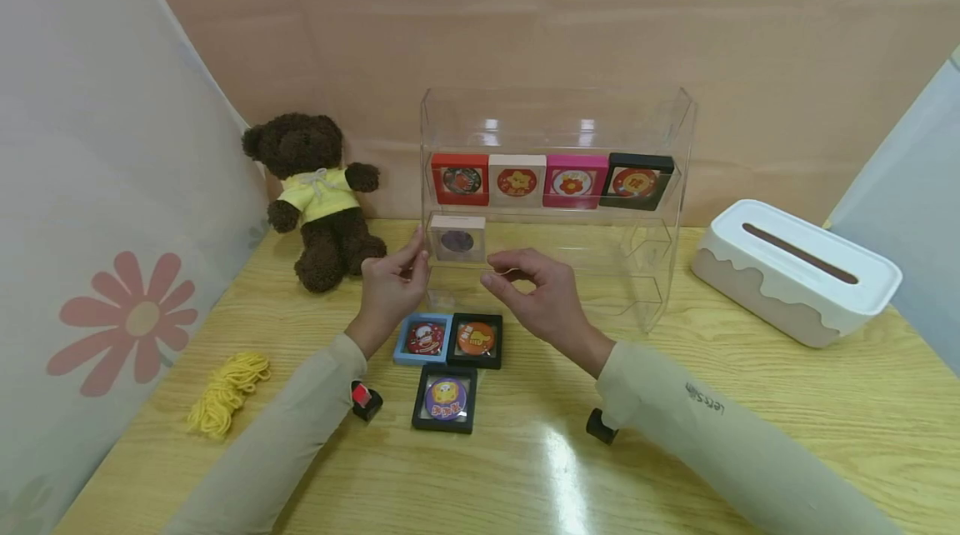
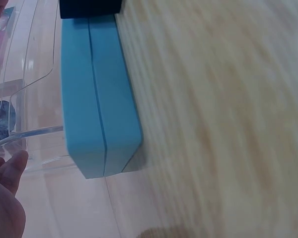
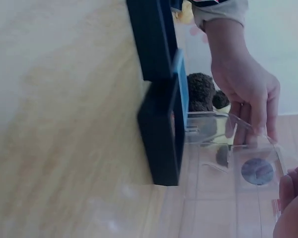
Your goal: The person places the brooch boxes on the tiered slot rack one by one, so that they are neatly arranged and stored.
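On the lower tier of a clear acrylic rack (image 1: 555,235) stands a pale-framed display box (image 1: 458,239) with a dark round badge in it. My left hand (image 1: 393,281) is beside the rack's left side panel, fingertips right at its edge, palm holding nothing. In the right wrist view, the fingers of that left hand (image 3: 251,99) point toward the clear panel. My right hand (image 1: 542,293) is in front of the rack, thumb and fingers loosely curved with a gap between them, just right of the pale box and apart from it.
Red, white, pink and black framed badges (image 1: 517,181) line the upper tier. On the table lie a light-blue frame (image 1: 400,352) and two black frames (image 1: 444,427). A teddy bear (image 1: 322,202), yellow yarn (image 1: 228,393) and a tissue box (image 1: 780,285) stand around.
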`<state>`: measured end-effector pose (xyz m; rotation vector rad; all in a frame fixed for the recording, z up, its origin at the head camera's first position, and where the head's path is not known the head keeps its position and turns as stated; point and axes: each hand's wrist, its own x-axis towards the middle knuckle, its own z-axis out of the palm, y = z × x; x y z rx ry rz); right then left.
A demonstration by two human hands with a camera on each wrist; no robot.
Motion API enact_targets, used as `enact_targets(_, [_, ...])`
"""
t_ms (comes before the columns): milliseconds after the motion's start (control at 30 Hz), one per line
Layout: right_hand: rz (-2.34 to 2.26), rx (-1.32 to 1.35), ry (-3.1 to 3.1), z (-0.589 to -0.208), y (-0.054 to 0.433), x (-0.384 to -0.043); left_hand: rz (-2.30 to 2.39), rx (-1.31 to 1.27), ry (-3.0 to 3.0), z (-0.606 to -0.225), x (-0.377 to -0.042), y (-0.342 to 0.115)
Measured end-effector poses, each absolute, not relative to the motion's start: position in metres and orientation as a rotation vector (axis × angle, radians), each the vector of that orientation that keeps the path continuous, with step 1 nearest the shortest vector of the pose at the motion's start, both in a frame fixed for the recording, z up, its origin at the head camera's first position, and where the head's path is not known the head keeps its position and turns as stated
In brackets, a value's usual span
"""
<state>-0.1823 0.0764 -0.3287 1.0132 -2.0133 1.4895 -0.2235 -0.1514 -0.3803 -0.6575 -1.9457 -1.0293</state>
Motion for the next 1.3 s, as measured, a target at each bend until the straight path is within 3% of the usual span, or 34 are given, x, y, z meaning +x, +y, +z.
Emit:
enact_targets(367, [1.474,1.031,-2.224,-0.374,0.091,-0.184,-1.019,-0.663,-1.939,-0.379,-0.223,-0.152])
enact_targets(1300, [1.108,1.007,-2.784,-0.383,0.094,-0.171,-1.029,-0.657,-1.944,-0.380,-0.223,-0.153])
